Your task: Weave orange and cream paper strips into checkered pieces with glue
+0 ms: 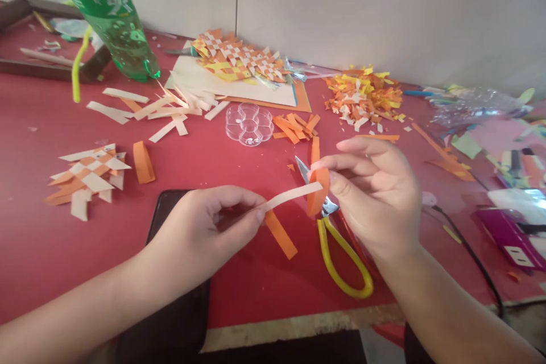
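Observation:
Between thumb and fingers, my left hand (226, 219) pinches a cream paper strip (292, 195). An orange paper strip (281, 236) hangs down from the same pinch. My right hand (375, 193) pinches a folded orange paper strip (318, 193), and the cream strip's free end reaches across it. Below lie scissors (346, 264) with yellow handles, blades pointing away and partly hidden by the right hand. A woven paper fish (94, 169) in orange and cream lies at the left, beside a folded orange strip (144, 162).
A green bottle (115, 23) stands at the back left. Cream strips (170, 108), a clear flower-shaped tray (249, 125) and orange strips (296, 127) lie mid-table. Behind are woven pieces (239, 57) and paper scraps (364, 94). A black flat object (170, 205) lies under my left forearm.

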Motion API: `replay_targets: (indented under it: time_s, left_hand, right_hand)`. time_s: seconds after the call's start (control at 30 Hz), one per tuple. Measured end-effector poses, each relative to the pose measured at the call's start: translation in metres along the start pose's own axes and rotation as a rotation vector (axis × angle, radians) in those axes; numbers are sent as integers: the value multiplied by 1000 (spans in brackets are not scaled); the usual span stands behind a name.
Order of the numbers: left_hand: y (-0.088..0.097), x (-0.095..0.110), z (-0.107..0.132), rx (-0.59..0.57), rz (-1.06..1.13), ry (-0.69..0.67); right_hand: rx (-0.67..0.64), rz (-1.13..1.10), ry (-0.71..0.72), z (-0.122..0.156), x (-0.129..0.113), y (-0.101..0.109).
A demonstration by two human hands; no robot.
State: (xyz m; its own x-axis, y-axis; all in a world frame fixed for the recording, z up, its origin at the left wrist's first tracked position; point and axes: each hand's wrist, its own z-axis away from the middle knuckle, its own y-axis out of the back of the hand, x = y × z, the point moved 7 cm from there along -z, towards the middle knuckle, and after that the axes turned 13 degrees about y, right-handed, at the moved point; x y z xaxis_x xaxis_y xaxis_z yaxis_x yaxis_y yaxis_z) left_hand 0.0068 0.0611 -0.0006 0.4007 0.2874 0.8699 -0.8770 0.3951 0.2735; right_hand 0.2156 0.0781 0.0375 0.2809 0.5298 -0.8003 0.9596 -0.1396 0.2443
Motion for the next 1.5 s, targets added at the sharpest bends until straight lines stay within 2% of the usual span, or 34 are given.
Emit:
replay_targets:
  time_s: [0.17, 0.5, 0.87, 0.97, 1.1, 1.23, 1.37, 1.5]
  left_hand:
    - [2, -1, -2, 14, -2, 33]
    - [1, 1, 0, 19, 20, 17]
    - [-2, 2, 0, -3, -4, -9]
    - [-3, 2, 0, -15, 8, -8]
    - [-2, 3, -1, -2, 10, -14]
    - [1, 4, -1, 7, 31, -4]
    - [3, 4, -2, -4, 47, 21]
    - [5, 4, -2, 5, 89, 34]
  right_hand:
    - [41, -58, -20, 2, 5, 3]
    - [61, 8, 8, 2, 7, 4]
    - [-113, 25, 60, 5, -11, -13]
    - [-166, -28, 1, 9, -6, -17]
    - [-242, -245, -91, 12, 0, -25]
    - [-289, -340, -217, 13, 5, -33]
    - [-265, -426, -340, 15, 12, -38]
    - [-238, -383, -338, 16, 19, -36]
